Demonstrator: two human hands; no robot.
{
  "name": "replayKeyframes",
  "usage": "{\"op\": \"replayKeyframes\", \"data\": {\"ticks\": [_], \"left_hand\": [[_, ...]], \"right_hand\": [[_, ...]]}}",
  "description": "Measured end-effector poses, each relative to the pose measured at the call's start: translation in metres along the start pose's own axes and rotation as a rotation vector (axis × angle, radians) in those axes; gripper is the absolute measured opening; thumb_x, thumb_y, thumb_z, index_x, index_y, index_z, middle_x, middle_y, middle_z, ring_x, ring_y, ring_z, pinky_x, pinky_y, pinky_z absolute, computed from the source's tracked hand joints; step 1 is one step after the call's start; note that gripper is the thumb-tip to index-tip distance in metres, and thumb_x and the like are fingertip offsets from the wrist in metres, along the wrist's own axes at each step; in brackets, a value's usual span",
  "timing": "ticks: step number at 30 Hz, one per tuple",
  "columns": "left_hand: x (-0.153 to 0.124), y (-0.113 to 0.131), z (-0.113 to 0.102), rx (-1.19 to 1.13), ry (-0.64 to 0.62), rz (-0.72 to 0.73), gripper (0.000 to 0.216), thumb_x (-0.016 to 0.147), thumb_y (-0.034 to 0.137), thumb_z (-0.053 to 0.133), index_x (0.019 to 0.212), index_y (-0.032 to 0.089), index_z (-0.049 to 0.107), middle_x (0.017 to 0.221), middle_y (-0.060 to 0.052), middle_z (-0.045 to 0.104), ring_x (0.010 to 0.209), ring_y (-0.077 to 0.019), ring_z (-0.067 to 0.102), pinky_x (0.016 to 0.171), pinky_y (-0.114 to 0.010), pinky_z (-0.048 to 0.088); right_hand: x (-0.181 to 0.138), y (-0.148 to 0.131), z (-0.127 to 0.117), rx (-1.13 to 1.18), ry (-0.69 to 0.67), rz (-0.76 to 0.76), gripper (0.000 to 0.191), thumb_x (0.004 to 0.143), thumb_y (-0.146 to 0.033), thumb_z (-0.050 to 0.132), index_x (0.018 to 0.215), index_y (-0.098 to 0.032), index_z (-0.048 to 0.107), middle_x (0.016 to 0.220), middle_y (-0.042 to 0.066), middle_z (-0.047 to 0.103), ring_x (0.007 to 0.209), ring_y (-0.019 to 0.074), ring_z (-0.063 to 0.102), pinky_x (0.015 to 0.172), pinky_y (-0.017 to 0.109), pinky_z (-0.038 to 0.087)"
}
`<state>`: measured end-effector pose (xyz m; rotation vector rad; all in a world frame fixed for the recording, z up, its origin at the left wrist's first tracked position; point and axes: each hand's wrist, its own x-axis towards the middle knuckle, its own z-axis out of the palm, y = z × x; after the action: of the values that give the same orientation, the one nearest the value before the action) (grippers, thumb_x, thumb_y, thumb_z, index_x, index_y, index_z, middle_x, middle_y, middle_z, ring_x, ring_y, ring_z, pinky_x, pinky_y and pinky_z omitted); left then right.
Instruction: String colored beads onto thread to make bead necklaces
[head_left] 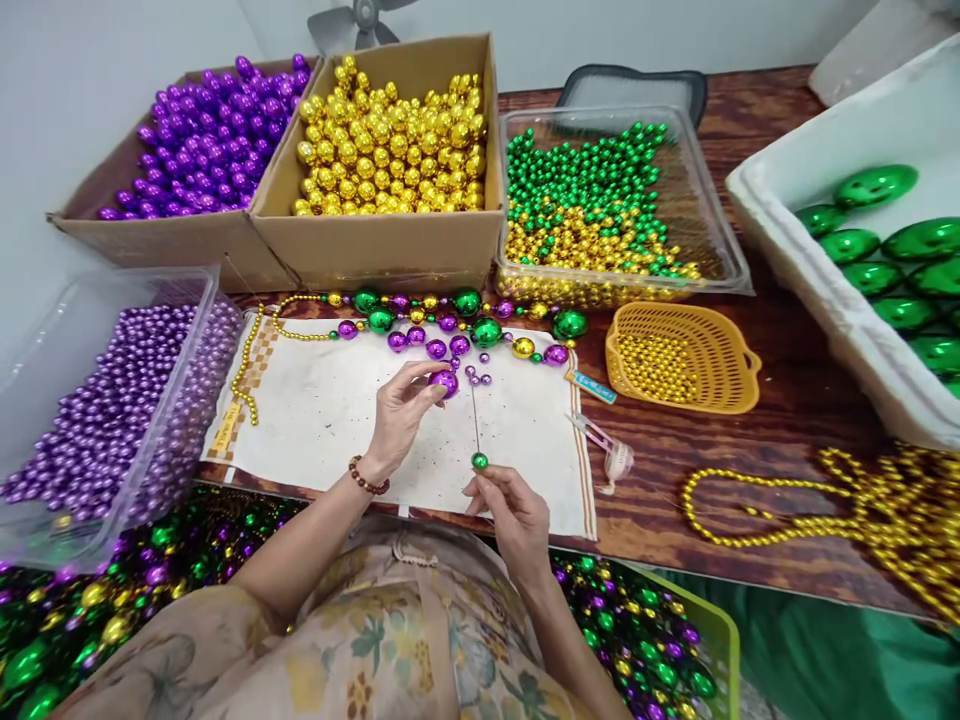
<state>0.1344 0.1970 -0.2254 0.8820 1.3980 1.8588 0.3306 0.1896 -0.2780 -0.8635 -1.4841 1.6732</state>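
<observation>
My left hand (401, 415) pinches a large shiny purple bead (445, 385) between thumb and fingertips, above the white cloth (322, 400). Lower and to the right, my right hand (512, 505) is closed on a thin needle (475, 420) that points up and away. A small green bead (480, 461) sits on the needle just above my fingertips. A few small purple beads (485, 380) lie on the cloth near the needle's tip. Behind them stretches a strand of purple, green and gold beads (466, 301), with loose purple beads (436, 349) close by.
Cardboard boxes hold purple (210, 150) and gold beads (394, 150). Clear tubs hold small green-and-gold (592, 190) and purple beads (112, 400). An orange basket (739, 390), a small clipper-like tool (592, 430), gold bead strings (780, 478) and a foam box (795, 290) stand right.
</observation>
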Motion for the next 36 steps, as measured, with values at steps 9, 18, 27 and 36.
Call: {"op": "replayKeyframes", "data": {"ticks": [9,18,27,36], "left_hand": [[0.005,0.000,-0.007,-0.036,0.089,-0.014,0.025,0.080,0.039,0.079,0.099,0.022,0.077,0.104,-0.005,0.070,0.087,-0.0135,0.065,0.075,-0.026,0.059],[0.008,0.003,-0.006,-0.241,-0.056,-0.207,0.036,0.081,0.044,0.078,0.110,0.024,0.071,0.094,-0.003,0.069,0.076,-0.0113,0.067,0.065,-0.023,0.052],[0.001,-0.001,-0.008,0.088,0.024,0.056,0.034,0.082,0.030,0.079,0.114,0.024,0.068,0.114,-0.006,0.070,0.106,-0.0164,0.065,0.096,-0.030,0.051],[0.003,-0.004,-0.015,0.062,0.065,0.067,0.029,0.081,0.031,0.080,0.108,0.025,0.073,0.109,-0.005,0.073,0.099,-0.0162,0.068,0.089,-0.032,0.056]], "right_hand": [[-0.009,0.001,0.005,-0.137,-0.084,-0.030,0.015,0.098,-0.030,0.056,0.094,-0.019,0.066,0.072,0.002,0.070,0.049,0.0120,0.063,0.049,0.024,0.051],[0.002,0.001,0.007,-0.087,0.009,-0.017,0.013,0.097,-0.031,0.058,0.095,-0.019,0.065,0.073,0.001,0.069,0.053,0.0118,0.065,0.053,0.023,0.052],[-0.001,0.010,0.008,-0.088,-0.002,0.010,0.017,0.098,-0.034,0.057,0.094,-0.019,0.065,0.073,0.001,0.068,0.051,0.0117,0.063,0.052,0.025,0.051],[-0.005,0.009,0.007,-0.144,-0.073,-0.012,0.016,0.098,-0.031,0.055,0.093,-0.020,0.065,0.072,0.001,0.069,0.051,0.0118,0.063,0.051,0.024,0.051]]}}
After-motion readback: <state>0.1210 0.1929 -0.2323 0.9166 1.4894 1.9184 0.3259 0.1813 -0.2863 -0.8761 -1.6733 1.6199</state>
